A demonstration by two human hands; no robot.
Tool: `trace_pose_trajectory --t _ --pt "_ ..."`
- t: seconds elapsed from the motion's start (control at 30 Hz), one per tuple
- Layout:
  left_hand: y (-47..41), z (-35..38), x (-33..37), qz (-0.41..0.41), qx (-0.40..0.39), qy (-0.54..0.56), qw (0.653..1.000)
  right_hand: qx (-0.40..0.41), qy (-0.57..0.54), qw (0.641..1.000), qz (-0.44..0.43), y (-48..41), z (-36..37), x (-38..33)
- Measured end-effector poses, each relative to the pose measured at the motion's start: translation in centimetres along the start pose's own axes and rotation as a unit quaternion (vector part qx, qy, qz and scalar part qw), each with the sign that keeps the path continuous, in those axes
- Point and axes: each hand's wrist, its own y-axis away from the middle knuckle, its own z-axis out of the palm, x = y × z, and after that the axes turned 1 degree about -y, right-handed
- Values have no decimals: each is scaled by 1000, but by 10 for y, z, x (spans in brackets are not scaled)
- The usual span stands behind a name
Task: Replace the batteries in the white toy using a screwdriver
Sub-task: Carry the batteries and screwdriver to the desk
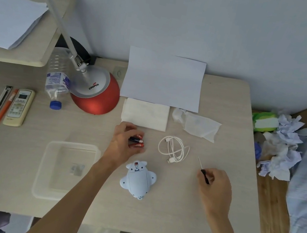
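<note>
White toy [137, 181]: location?
— On the counter [241, 147], apparently underside up, between both hands, touched by neither.
— Hand state?
— Left hand [121, 143] curls round two batteries [136, 142] just beyond the toy. Right hand [216, 188] pinches the screwdriver [203, 170], tip pointing away from the person. Both forearms extend forward over the counter.
— Current step?
— Likely preparation; the battery cover looks closed. Next: steady the toy, seat the tip in the cover screw. This requires freeing the left hand.

Both bare forearms reach forward, well apart. The left hand [120, 143] curls round two batteries [136, 142] — the right hand [216, 186], knuckles up, pinches a screwdriver [204, 174] in its fingertips.
</note>
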Motion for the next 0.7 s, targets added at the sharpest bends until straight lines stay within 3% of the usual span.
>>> trace_pose_trajectory --t 0.7 --pt "1 -16 10 -33 -22 -63 997 15 29 999 27 2 13 5"
